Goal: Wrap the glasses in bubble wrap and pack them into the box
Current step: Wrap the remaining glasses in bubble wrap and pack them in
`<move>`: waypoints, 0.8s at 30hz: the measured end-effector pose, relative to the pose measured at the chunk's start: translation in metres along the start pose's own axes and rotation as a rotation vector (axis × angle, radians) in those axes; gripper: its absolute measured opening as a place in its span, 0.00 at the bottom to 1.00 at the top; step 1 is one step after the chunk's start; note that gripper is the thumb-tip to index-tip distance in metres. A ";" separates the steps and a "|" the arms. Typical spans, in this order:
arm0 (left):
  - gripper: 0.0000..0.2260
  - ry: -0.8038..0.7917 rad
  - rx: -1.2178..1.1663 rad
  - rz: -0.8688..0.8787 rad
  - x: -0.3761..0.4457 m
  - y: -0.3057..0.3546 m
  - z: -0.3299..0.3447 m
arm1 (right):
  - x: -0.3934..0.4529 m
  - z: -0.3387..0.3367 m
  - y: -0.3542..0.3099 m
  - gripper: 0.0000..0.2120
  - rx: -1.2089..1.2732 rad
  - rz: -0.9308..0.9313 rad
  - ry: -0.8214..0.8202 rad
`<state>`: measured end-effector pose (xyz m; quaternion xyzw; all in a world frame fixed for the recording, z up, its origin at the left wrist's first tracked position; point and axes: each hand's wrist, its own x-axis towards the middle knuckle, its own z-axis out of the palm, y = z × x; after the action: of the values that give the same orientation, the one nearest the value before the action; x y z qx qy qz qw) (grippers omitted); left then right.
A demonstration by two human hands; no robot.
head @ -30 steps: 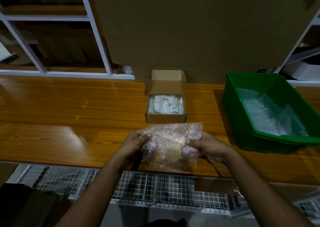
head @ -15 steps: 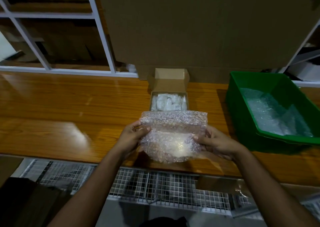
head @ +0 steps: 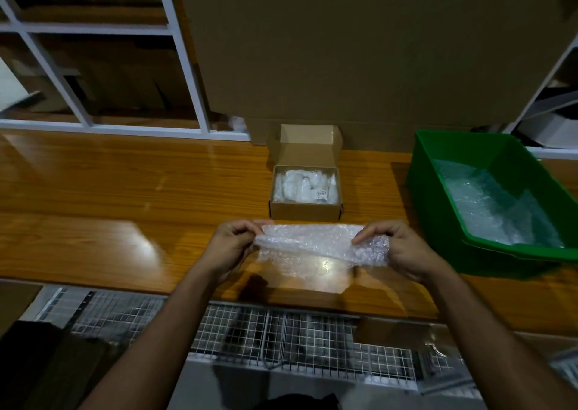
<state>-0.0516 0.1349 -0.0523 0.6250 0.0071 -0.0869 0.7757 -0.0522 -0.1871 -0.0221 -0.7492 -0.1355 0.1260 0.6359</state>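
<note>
I pinch the wrap (head: 316, 242) between left hand (head: 233, 247) and right hand (head: 403, 248), its length stretched across; the box (head: 305, 214) lies just beyond both.

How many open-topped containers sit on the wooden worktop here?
2: a small brown cardboard box at centre behind the hands, lid up, holding white wrapped items, and a green plastic bin at right holding bubble wrap.

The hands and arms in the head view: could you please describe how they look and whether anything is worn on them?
Both the left hand and the right hand are bare, with no gloves. No rings, watch or bracelet show. Both forearms are uncovered from the wrists down to the bottom edge of the picture, so no sleeves are in view. No markings can be made out in the dim light.
</note>
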 end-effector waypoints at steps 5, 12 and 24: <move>0.21 -0.017 -0.009 0.061 -0.003 0.003 -0.012 | 0.005 -0.003 -0.006 0.33 -0.173 -0.128 -0.061; 0.26 -0.083 0.084 -0.239 0.002 0.012 -0.007 | 0.016 -0.001 -0.018 0.32 -0.243 -0.175 -0.134; 0.15 -0.201 -0.044 -0.360 0.000 -0.011 0.027 | 0.004 0.003 -0.021 0.27 -0.179 -0.164 -0.018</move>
<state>-0.0562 0.1064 -0.0569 0.5846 0.0433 -0.2860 0.7580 -0.0502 -0.1797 -0.0015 -0.7882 -0.2131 0.0677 0.5734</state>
